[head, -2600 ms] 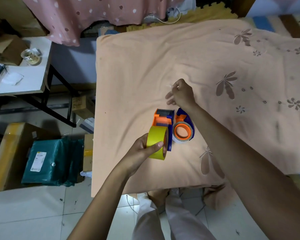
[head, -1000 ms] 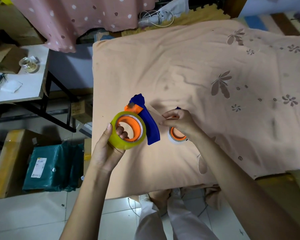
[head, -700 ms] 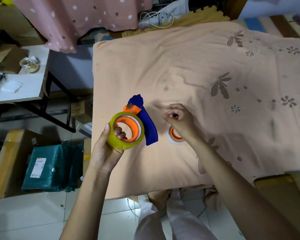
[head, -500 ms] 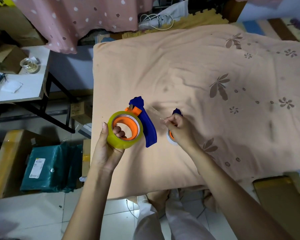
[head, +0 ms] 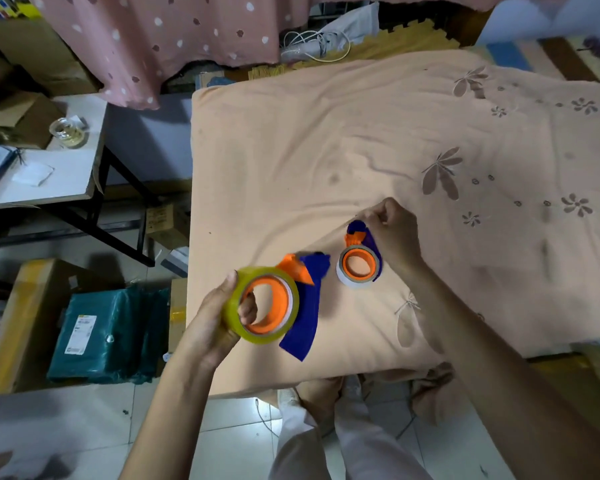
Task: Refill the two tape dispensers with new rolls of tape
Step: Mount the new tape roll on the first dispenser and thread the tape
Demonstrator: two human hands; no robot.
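My left hand grips a blue and orange tape dispenser loaded with a yellow tape roll. It holds the dispenser just above the peach bedsheet, near the front edge. A second blue and orange dispenser, carrying a thin whitish roll, lies flat on the sheet to the right. My right hand hovers over that dispenser's far end. Its fingertips are pinched on the end of a thin clear tape strip, which runs back to the held dispenser.
A low side table at the left carries a glass jar and a notebook. Cardboard boxes and a green parcel sit on the floor beside the bed. A pink dotted cloth hangs at the back. My legs stand below the bed's edge.
My left hand brought the loaded dispenser nearer to me and tilted it. My right hand moved up and away past the second dispenser, with the tape strip stretched between them.
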